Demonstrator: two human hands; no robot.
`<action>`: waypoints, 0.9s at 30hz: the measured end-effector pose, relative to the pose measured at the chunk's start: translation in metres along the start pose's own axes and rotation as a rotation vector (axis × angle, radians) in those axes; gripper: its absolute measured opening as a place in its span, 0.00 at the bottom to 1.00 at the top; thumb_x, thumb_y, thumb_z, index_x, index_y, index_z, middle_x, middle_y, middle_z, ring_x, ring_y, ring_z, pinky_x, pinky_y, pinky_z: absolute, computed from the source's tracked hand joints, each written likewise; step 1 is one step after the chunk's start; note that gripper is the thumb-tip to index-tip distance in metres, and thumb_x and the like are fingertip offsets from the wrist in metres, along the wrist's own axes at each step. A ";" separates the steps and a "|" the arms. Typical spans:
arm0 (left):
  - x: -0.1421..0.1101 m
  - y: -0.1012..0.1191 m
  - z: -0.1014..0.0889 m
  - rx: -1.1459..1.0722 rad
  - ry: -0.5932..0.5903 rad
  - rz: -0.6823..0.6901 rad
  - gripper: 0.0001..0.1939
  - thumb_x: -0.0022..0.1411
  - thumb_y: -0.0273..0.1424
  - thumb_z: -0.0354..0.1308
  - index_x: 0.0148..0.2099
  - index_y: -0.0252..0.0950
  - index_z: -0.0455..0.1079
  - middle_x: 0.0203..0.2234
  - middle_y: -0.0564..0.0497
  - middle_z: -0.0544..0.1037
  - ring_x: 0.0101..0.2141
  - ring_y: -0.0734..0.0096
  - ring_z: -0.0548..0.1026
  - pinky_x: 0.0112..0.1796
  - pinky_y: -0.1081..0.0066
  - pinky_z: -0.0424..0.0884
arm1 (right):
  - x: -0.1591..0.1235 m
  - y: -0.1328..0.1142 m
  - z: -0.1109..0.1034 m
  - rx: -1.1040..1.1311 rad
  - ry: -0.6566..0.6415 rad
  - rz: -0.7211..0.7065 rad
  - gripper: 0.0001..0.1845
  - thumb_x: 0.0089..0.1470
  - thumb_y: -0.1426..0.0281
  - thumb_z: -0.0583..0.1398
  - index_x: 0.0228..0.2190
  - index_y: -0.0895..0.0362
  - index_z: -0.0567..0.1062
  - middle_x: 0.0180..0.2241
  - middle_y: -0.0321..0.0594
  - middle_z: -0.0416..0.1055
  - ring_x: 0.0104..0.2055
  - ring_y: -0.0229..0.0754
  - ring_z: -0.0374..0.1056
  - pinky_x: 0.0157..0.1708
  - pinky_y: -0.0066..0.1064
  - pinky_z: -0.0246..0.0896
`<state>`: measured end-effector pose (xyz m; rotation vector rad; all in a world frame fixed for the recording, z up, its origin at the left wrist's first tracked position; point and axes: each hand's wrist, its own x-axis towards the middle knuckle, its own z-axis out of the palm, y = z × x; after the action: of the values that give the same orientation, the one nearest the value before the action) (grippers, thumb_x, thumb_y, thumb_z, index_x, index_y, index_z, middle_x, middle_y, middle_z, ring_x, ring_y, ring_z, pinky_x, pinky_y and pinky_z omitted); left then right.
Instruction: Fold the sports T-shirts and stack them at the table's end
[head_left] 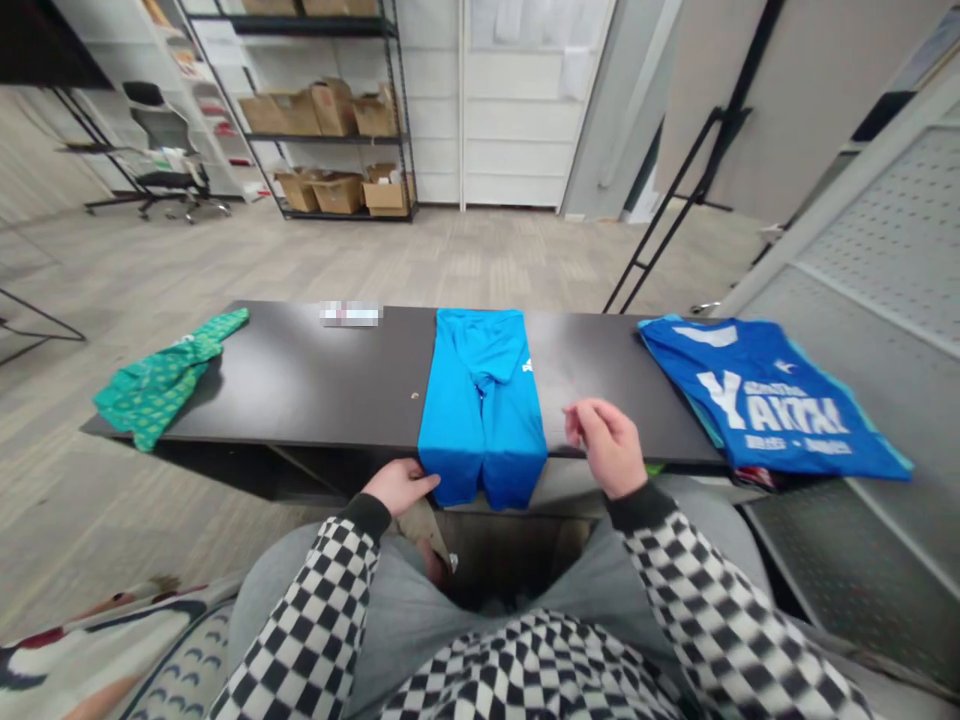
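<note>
A pair of bright blue shorts point(450, 430) lies on the dark table, its two legs towards me and hanging over the front edge. A small white logo shows on its right side, and the cloth is bunched near the crotch. My left hand point(399, 487) is at the lower left edge of the shorts, thumb and fingers closed on the fabric. To the right of the shorts, my right hand point(609, 445) hovers over the table front, its fingers loosely curled together, apart from the cloth and with nothing visible in them.
On the dark table point(322, 390), a crumpled green patterned garment point(161, 385) lies left and a blue jersey point(780, 400) with white lettering right. A blurred white item point(351, 314) sits at the back edge. A perforated panel point(885, 230) stands right; shelves point(322, 135) hold boxes behind.
</note>
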<state>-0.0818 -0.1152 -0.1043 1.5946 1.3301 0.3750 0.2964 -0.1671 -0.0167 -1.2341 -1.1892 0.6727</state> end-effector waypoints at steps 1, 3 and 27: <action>0.000 0.000 0.000 -0.054 0.004 0.005 0.25 0.56 0.56 0.73 0.35 0.38 0.81 0.38 0.40 0.90 0.41 0.47 0.87 0.47 0.59 0.79 | -0.031 0.003 -0.006 -0.005 -0.055 0.064 0.23 0.71 0.47 0.64 0.37 0.54 0.82 0.28 0.37 0.75 0.28 0.40 0.67 0.31 0.33 0.66; 0.000 0.001 0.002 -0.201 0.002 -0.005 0.26 0.54 0.54 0.77 0.39 0.37 0.83 0.39 0.40 0.90 0.44 0.47 0.88 0.50 0.58 0.81 | -0.081 0.021 -0.013 -0.036 -0.148 0.226 0.26 0.68 0.43 0.65 0.38 0.54 0.83 0.29 0.39 0.77 0.30 0.43 0.72 0.33 0.35 0.70; 0.002 -0.015 0.047 -0.102 -0.239 -0.243 0.35 0.29 0.28 0.84 0.47 0.35 0.87 0.49 0.38 0.90 0.57 0.35 0.85 0.58 0.49 0.81 | -0.135 0.137 0.031 -0.226 -0.595 0.559 0.19 0.45 0.62 0.76 0.39 0.57 0.87 0.46 0.48 0.88 0.53 0.61 0.81 0.66 0.54 0.69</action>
<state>-0.0550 -0.1375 -0.1394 1.3288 1.2797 0.0975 0.2537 -0.2424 -0.1914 -1.6419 -1.4326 1.4228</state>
